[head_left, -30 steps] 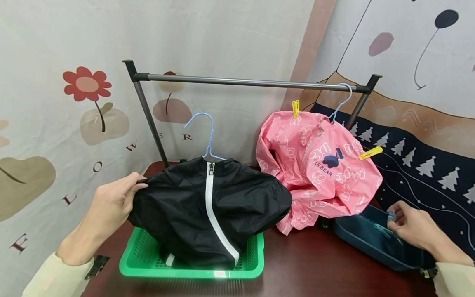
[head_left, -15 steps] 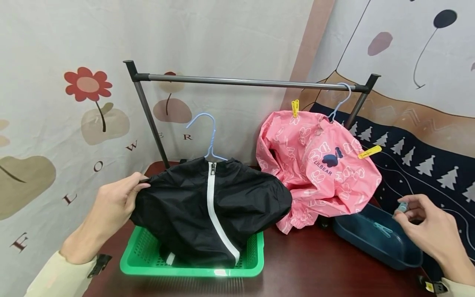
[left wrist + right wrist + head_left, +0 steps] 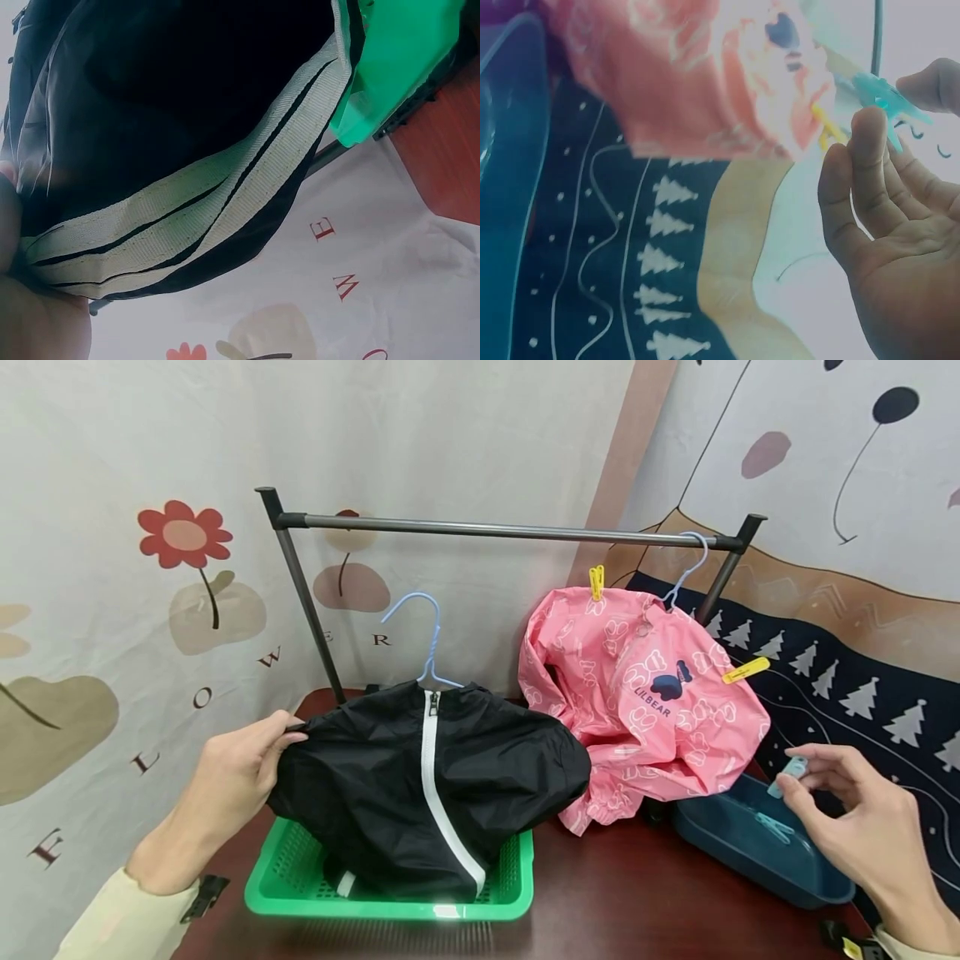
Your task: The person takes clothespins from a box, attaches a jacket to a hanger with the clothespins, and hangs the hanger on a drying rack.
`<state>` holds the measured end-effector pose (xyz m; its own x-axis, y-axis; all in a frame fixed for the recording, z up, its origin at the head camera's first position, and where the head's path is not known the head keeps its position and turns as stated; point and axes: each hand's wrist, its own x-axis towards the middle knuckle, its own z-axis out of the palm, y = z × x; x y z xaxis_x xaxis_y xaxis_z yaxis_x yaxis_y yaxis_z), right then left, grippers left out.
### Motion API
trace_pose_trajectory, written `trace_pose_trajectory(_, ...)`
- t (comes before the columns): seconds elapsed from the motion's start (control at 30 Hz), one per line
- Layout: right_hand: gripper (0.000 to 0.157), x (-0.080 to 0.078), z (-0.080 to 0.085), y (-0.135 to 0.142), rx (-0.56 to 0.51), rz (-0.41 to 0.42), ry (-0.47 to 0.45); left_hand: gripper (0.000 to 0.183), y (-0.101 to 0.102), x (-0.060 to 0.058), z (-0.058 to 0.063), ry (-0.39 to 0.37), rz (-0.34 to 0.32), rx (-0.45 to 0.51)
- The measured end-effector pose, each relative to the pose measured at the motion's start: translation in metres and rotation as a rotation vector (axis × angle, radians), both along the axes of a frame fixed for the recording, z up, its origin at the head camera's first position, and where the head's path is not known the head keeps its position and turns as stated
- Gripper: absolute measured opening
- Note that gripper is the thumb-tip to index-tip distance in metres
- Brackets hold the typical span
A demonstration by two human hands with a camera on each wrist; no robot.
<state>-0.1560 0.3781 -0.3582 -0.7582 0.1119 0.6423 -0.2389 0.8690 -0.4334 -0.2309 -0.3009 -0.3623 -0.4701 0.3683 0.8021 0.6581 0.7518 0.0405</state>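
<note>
My left hand point(image 3: 236, 777) pinches the shoulder edge of a black jacket point(image 3: 375, 777) with a white zip strip. In the left wrist view, pale striped tape point(image 3: 187, 210) runs along the jacket's dark fabric. A light blue hanger point(image 3: 432, 639) pokes out of the collar, its hook below the rail. Out to the right, my right hand point(image 3: 862, 818) holds a light blue clothespin point(image 3: 787, 775) between thumb and fingers, above a dark blue tray point(image 3: 750, 847). The right wrist view shows the same clothespin point(image 3: 881, 101) at the fingertips. Another pale blue clothespin point(image 3: 774, 828) lies inside the tray.
The jacket's lower part rests in a green basket point(image 3: 390, 912). Behind it stands a dark metal rack point(image 3: 480, 529). A pink jacket point(image 3: 645, 693) hangs from its right end on a blue hanger, with yellow clothespins point(image 3: 597, 582) on both shoulders. Patterned cloth covers the walls.
My right hand has lifted a light blue clothespin out of the tray and turned it at the fingertips. The left hand keeps its pinch on the black jacket, almost unmoved.
</note>
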Motion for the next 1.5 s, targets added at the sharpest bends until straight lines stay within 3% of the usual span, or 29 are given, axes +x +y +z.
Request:
trace_pose_trajectory(0.4,0.048,-0.007,0.010,-0.045,-0.048,0.271,0.032,0.044,0.001,-0.001,-0.002,0.009,-0.006,0.003)
trace_pose_trajectory(0.83,0.058,-0.037,0.009,-0.103,-0.067,0.579,0.051,0.043,0.002,-0.001,0.000,-0.026,0.000,-0.017)
trace_pose_trajectory(0.97,0.061,-0.045,0.011,-0.116,-0.085,0.656,0.045,0.044,0.004,-0.002,0.001,-0.001,-0.019,-0.013)
trace_pose_trajectory(1.1,0.061,-0.052,0.014,-0.128,-0.066,0.685,0.043,0.044,0.006,-0.004,0.001,0.031,-0.046,0.008)
trace_pose_trajectory(1.27,0.055,-0.061,0.018,-0.145,-0.050,0.709,0.050,0.044,0.006,-0.004,0.000,0.018,-0.033,0.002)
trace_pose_trajectory(1.5,0.055,-0.073,0.025,-0.172,-0.096,0.804,0.047,0.043,0.007,-0.004,0.000,0.016,-0.029,0.001)
